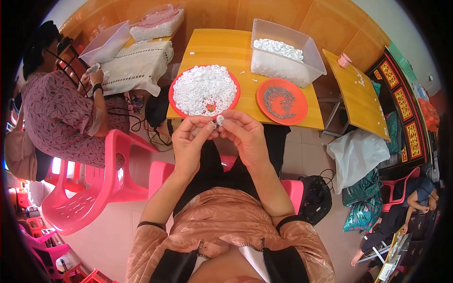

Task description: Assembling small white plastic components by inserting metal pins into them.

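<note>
Both my hands meet in front of me, just over the near rim of a red round tray [177, 107] heaped with small white plastic pieces [203, 87], many of them ring-shaped. My left hand [191, 141] pinches a tiny white plastic piece [214, 125] between thumb and forefinger. Against it, my right hand [245, 139] grips another small white plastic piece [220, 119] in its fingertips. Whether the two pieces are joined is too small to see. Right of the tray lies an orange-red plate [300, 106] with a curved pile of small grey metal parts [283, 106].
The trays stand on a yellow wooden table [214, 40], with a clear plastic bin [314, 63] of white pieces behind. A person [71, 113] works at the left beside a pink chair [80, 207]. Bags [358, 153] lie on the floor at right, near another person [420, 198].
</note>
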The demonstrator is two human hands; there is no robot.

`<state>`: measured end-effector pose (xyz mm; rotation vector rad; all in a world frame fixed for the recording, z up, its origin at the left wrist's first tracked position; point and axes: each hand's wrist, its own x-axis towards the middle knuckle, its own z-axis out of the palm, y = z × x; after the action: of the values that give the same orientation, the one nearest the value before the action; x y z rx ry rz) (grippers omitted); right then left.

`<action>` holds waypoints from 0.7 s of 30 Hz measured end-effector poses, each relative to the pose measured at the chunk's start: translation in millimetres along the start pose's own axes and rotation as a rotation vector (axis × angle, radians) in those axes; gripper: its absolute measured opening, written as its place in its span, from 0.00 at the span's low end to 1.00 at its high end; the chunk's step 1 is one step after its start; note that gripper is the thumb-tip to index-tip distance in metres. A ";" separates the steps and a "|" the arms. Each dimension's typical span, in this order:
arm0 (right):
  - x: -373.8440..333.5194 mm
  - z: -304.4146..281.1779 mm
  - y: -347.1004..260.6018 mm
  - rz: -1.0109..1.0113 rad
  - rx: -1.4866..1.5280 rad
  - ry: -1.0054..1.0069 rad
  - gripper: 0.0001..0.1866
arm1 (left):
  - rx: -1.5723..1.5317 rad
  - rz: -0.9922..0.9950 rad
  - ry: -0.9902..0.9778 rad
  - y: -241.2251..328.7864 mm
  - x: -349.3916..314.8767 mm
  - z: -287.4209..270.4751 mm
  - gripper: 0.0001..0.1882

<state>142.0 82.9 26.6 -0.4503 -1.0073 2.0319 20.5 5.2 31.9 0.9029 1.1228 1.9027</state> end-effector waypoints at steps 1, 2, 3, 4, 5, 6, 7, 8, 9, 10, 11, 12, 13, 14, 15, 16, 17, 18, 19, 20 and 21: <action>-0.1 -0.1 0.5 0.000 0.003 -0.009 0.12 | -0.002 0.008 -0.002 -0.4 -0.2 0.1 0.07; -0.4 1.1 0.1 0.001 0.003 -0.010 0.12 | -0.001 0.008 0.000 -0.2 -0.4 0.0 0.07; -0.9 3.2 -1.0 0.000 0.001 0.002 0.12 | -0.001 0.007 0.001 0.2 -0.6 -0.2 0.07; -1.1 4.3 -1.8 -0.003 -0.001 0.015 0.12 | -0.002 0.006 0.000 0.6 -0.5 0.1 0.07; -0.8 3.8 -0.7 -0.003 -0.002 0.015 0.12 | -0.002 0.006 0.000 1.1 -0.8 0.6 0.07; -0.3 2.8 1.2 -0.031 -0.036 0.019 0.12 | 0.017 0.018 -0.001 1.6 -1.4 1.1 0.07; -0.3 2.7 2.7 -0.057 -0.071 0.021 0.11 | 0.037 0.031 0.000 2.0 -1.9 1.2 0.07; -0.6 3.4 3.0 -0.057 -0.070 0.021 0.11 | 0.037 0.031 0.001 2.2 -2.1 1.1 0.07; -1.3 4.5 2.7 -0.126 -0.164 0.022 0.11 | 0.053 0.044 -0.006 2.3 -2.1 1.0 0.07; -1.9 6.0 2.4 -0.194 -0.257 0.021 0.10 | 0.070 0.057 -0.013 2.4 -2.2 0.8 0.06; -3.2 8.7 2.3 -0.194 -0.257 0.020 0.10 | 0.070 0.057 -0.012 2.5 -2.4 1.3 0.06; -4.9 12.3 2.2 -0.238 -0.271 -0.002 0.10 | 0.080 0.070 -0.012 2.6 -3.0 2.2 0.06; -6.3 14.5 1.7 -0.283 -0.285 -0.024 0.09 | 0.088 0.083 -0.013 2.7 -3.3 2.8 0.06; -7.0 15.2 0.9 -0.283 -0.285 -0.024 0.09 | 0.089 0.083 -0.014 2.3 -3.4 2.5 0.06; -7.6 15.5 0.1 -0.287 -0.314 -0.020 0.09 | 0.080 0.089 -0.017 1.7 -3.4 1.7 0.07; -7.8 15.3 -0.7 -0.292 -0.342 -0.015 0.08 | 0.070 0.095 -0.022 1.1 -3.2 1.5 0.07; -7.8 14.4 -1.8 -0.293 -0.342 -0.014 0.08 | 0.070 0.095 -0.024 1.3 -3.4 1.7 0.07; -7.9 13.1 -3.1 -0.265 -0.301 -0.022 0.08 | 0.047 0.100 -0.027 1.6 -3.9 1.9 0.08; -8.1 12.3 -4.3 -0.236 -0.259 -0.031 0.08 | 0.025 0.106 -0.028 2.1 -4.5 1.9 0.08; -8.6 12.1 -5.9 -0.237 -0.258 -0.032 0.08 | 0.025 0.107 -0.028 1.5 -4.8 1.5 0.08; -9.1 12.3 -7.8 -0.235 -0.257 -0.037 0.09 | 0.020 0.117 -0.035 0.3 -4.8 0.6 0.09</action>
<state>144.0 72.3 40.0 -0.4069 -1.2890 1.7154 23.3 1.2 31.5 1.0297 1.0911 1.9649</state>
